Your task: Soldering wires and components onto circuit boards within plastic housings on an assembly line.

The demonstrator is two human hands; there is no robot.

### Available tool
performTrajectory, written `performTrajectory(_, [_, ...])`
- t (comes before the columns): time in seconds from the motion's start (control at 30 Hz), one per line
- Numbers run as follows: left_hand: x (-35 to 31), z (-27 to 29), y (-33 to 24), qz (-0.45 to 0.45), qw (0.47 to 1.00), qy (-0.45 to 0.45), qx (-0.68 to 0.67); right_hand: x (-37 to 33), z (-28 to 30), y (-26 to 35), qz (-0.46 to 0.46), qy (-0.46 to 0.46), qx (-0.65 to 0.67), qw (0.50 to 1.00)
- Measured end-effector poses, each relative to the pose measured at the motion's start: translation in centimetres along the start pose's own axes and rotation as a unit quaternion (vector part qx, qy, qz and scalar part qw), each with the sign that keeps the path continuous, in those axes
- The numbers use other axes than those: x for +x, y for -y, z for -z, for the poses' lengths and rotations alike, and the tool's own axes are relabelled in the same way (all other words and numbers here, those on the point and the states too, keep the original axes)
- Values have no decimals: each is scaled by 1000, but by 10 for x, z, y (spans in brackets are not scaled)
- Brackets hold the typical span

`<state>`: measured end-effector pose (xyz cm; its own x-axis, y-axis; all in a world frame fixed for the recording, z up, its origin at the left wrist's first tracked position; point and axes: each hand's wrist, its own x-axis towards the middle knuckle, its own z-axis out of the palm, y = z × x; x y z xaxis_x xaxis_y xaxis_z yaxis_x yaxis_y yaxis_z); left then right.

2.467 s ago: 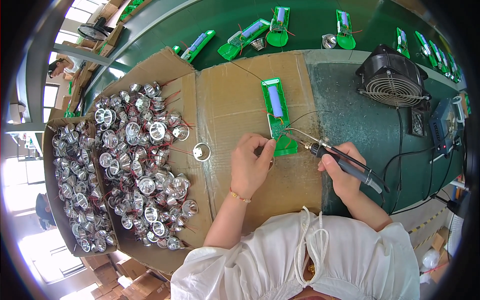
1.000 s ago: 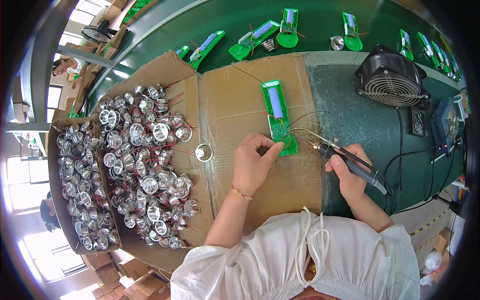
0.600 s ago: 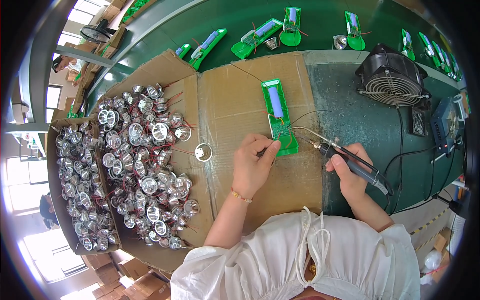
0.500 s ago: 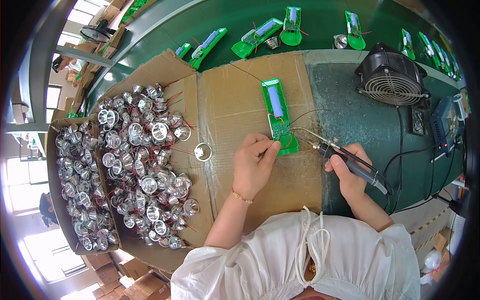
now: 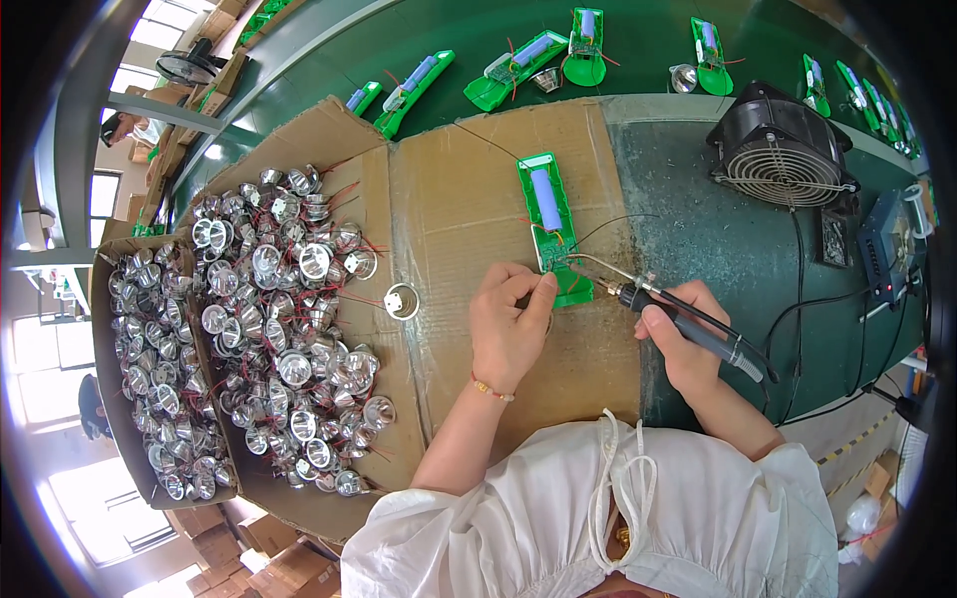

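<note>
In front of me a green plastic housing [image 5: 571, 289] lies on a cardboard sheet, with a lilac cylindrical battery [image 5: 545, 199] and a small green circuit board [image 5: 555, 255] inside it, plus thin wires. My left hand [image 5: 510, 324] is closed in a pinch at the housing's lower left edge, beside the board; what its fingertips hold is too small to make out. My right hand [image 5: 683, 339] grips a black and grey soldering iron [image 5: 698, 331]. A thin metal tube on the iron reaches toward the board, and its tip is close to the board's lower part.
Left, cardboard boxes hold many silver reflector cups [image 5: 296, 369] with red wires; a single cup [image 5: 402, 301] lies beside them. A black fan [image 5: 781, 149] and a soldering station [image 5: 885, 249] stand right. Along the back, several green housings [image 5: 713, 70] rest on a green surface.
The soldering iron and my right hand have shifted slightly left and up, bringing the tip over the board. My left hand keeps its pinch nearly in place.
</note>
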<state>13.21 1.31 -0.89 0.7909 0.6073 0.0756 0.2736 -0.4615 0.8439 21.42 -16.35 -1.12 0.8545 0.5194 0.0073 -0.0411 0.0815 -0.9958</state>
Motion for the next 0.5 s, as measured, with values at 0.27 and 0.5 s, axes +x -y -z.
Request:
performTrajectory(0.27, [-1,-4,1,-5,999,-36,9,6,-8,-1,-11,-5,2,1000])
performTrajectory(0.5, [0,-5,1,-11,999,-44,13,9,-7,-1,3,17,-40,999])
